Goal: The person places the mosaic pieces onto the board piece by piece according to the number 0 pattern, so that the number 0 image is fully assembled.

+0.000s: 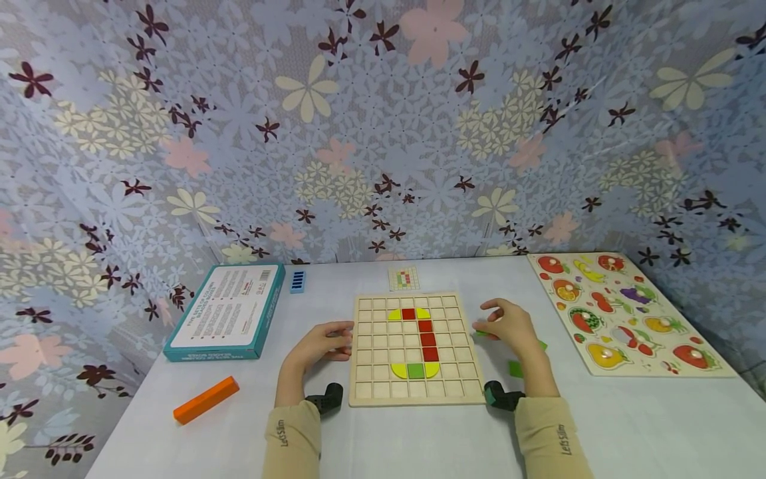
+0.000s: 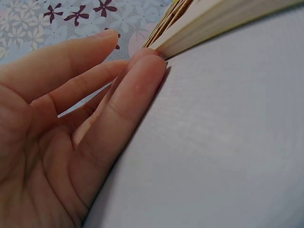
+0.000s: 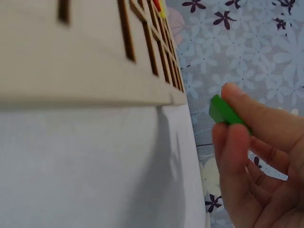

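A wooden grid board (image 1: 371,387) lies flat on the table. Red square tiles (image 1: 426,340), yellow curved tiles (image 1: 395,315) and one green square tile (image 1: 415,370) sit in some of its cells. At the board's left edge, my left hand (image 1: 322,342) touches the side with loosely bent fingertips and grips nothing. Just off the right edge, my right hand (image 1: 510,324) pinches a small green tile (image 3: 226,112) between thumb and fingers, above the table. Loose green tiles (image 1: 519,369) lie beside the right wrist, partly hidden by it.
Behind the board is a small pattern card (image 1: 403,279). To the left are a teal-edged box (image 1: 224,309), a small blue object (image 1: 298,281) and an orange bar (image 1: 206,400). A fruit puzzle board (image 1: 622,319) lies on the right. A flowered curtain (image 1: 383,133) hangs behind the table.
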{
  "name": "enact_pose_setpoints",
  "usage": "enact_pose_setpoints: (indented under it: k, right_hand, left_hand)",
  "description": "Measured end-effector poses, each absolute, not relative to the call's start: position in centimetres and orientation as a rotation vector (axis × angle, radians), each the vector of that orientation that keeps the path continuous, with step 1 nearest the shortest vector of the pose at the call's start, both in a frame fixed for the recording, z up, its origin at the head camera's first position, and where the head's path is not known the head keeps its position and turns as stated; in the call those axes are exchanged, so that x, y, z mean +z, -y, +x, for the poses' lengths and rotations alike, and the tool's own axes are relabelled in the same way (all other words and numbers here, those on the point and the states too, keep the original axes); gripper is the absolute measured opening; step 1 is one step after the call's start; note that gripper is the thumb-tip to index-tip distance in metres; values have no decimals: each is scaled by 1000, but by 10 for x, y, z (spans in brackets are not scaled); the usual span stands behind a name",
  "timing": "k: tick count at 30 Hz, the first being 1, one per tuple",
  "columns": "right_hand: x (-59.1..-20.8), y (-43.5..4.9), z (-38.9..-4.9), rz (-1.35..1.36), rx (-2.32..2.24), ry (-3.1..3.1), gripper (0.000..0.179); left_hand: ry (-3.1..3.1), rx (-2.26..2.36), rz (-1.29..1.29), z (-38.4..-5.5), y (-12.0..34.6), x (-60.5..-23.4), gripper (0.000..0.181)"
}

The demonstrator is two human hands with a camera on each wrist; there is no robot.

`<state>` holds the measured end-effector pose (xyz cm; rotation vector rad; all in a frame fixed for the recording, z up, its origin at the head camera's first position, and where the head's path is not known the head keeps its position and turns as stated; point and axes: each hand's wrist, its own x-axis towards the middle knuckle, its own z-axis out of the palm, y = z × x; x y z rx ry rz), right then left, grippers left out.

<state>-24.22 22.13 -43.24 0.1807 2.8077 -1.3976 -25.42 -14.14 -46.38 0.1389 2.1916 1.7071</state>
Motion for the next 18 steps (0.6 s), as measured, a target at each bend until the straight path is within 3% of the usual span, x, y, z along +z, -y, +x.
enact_pose_setpoints:
  k: [18]
  right_hand:
    - [-422, -205, -240, 45, -1560, -2678, 47]
  left_hand:
    - [-2189, 1713, 138, -255, 141, -464, 45]
